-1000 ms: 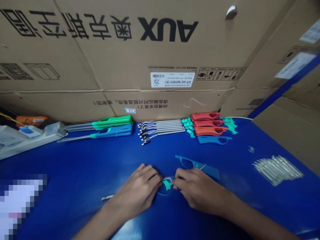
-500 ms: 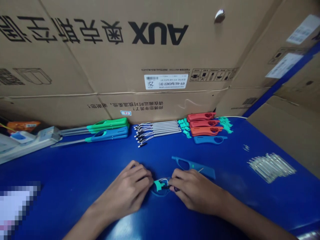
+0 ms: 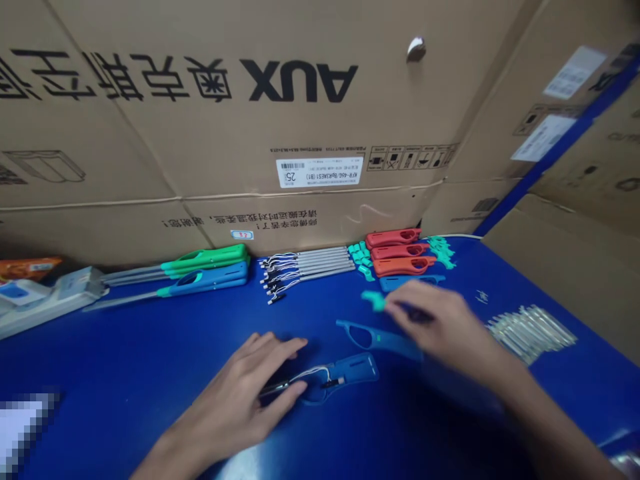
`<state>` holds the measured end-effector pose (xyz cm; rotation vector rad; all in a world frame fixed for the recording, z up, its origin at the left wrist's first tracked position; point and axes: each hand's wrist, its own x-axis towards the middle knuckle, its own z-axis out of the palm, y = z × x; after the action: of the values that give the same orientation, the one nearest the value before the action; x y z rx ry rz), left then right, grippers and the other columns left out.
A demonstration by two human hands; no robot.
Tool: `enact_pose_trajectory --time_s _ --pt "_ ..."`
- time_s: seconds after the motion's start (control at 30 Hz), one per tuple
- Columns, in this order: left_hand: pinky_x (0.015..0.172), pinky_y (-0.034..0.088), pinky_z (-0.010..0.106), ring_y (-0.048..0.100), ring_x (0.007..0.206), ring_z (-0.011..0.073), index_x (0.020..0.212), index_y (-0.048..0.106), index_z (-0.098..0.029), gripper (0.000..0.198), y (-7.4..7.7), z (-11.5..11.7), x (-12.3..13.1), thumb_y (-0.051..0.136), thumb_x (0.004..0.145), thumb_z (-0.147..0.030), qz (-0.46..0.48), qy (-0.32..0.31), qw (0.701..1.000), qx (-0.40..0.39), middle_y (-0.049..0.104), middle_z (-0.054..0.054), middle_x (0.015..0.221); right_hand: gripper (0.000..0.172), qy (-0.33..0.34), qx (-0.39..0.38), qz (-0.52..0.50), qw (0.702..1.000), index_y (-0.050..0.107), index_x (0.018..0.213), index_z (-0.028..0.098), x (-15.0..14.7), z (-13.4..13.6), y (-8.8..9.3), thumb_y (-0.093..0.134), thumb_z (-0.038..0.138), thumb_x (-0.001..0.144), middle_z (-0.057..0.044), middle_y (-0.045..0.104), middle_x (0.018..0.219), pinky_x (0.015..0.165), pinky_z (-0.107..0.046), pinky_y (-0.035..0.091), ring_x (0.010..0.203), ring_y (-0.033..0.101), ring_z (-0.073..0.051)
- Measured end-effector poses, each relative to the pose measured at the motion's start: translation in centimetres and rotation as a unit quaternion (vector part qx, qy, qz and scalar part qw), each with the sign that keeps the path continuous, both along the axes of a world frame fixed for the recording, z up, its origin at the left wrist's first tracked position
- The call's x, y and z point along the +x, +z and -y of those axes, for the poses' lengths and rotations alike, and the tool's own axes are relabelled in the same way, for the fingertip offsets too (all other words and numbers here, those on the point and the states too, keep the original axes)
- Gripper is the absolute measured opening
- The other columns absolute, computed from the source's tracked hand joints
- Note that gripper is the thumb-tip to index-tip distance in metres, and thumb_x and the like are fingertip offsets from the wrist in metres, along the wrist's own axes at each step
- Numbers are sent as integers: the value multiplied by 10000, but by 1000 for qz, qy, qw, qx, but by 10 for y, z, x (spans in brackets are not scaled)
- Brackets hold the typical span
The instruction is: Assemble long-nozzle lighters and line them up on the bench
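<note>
left hand point(image 3: 235, 393) rests with open fingers on the metal tube point(image 3: 273, 388) in the blue lighter shell point(image 3: 353, 369), near the middle, wires point(image 3: 313, 374) already fitted; the blue cover point(image 3: 385, 341) lies apart, not joined; right hand point(image 3: 443, 327) is by a teal clip point(image 3: 374, 301), grip unclear.

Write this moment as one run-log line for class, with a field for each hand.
left hand: on blue lighter body with wires | right hand: raised beside teal clip

Blue lighter shell point(image 3: 356, 369): flat on its side, wired metal tube point(image 3: 274, 388) lying in it, under left hand point(image 3: 240, 393).
Teal clip point(image 3: 374, 301): pinched in right hand point(image 3: 433, 327), above shell.
</note>
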<state>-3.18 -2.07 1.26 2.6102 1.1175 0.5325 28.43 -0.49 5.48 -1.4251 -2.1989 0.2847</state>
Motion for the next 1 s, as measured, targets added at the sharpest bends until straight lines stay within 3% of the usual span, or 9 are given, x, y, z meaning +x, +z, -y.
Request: enact_pose_trajectory --time_s 0.1,0.17,0.27,0.4,0.67,0.77,0.87,0.93,1.0 --pt "987 448 607 619 1114 313 1182 580 -271 335 6 -3 -12 581 860 -365 -66 -12 997 -26 689 54 1121 141 -240 -6 138 961 704 849 205 68 -31 11 572 251 838 -96 717 886 710 -330 451 792 655 -245" --pt "975 420 667 618 1102 339 1078 617 -259 274 8 -4 -15 583 835 -381 -94 -9 995 -44 692 60 1074 187 -313 -89 195 925 727 882 197 108 -48 8 559 271 847 -120 719 870 676 -324 439 796 663 -267" --pt "960 371 729 609 1090 364 1007 624 -252 264 8 -5 -16 582 816 -429 -118 -2 991 -66 683 70 1046 181 -326 -160 203 910 742 895 205 144 -64 -9 579 230 822 -92 731 903 660 -282 444 814 673 -241" --pt "1001 341 703 590 1115 340 1002 614 -257 243 7 -5 -17 562 826 -418 -117 1 989 -89 670 62 1042 217 -347 -178 213 896 746 936 212 153 -72 -26 569 248 815 -87 731 902 674 -287 461 846 679 -253" --pt "1002 408 523 623 965 243 916 613 -235 128 5 -7 -18 507 859 -277 -121 -10 982 -143 651 40 972 283 -416 -203 226 857 729 1026 142 148 -83 -17 581 237 806 -204 705 1017 665 -333 458 919 670 -327" --pt "978 423 458 627 891 207 865 622 -228 151 7 -7 -13 476 899 -246 -107 -18 983 -147 649 20 896 287 -418 -200 220 859 720 1027 95 140 -75 -5 590 228 808 -242 698 1007 649 -335 450 897 673 -333" --pt "966 426 427 627 881 196 901 634 -225 160 9 -6 -9 476 922 -221 -88 -15 988 -124 654 19 909 255 -365 -187 194 891 722 990 124 116 -55 7 551 253 852 -202 707 997 683 -312 453 888 670 -278" --pt "923 449 407 627 882 199 926 640 -226 174 11 -6 -8 467 940 -214 -89 -15 990 -112 657 23 918 199 -285 -190 151 927 726 891 195 90 -37 10 543 271 866 -104 728 927 719 -261 455 851 663 -201" --pt "866 469 378 627 869 201 943 645 -220 194 11 -6 -7 452 957 -213 -91 -15 991 -102 659 31 907 173 -123 -220 42 967 707 854 218 57 -17 9 561 310 865 -47 719 841 701 -255 464 773 645 -175"
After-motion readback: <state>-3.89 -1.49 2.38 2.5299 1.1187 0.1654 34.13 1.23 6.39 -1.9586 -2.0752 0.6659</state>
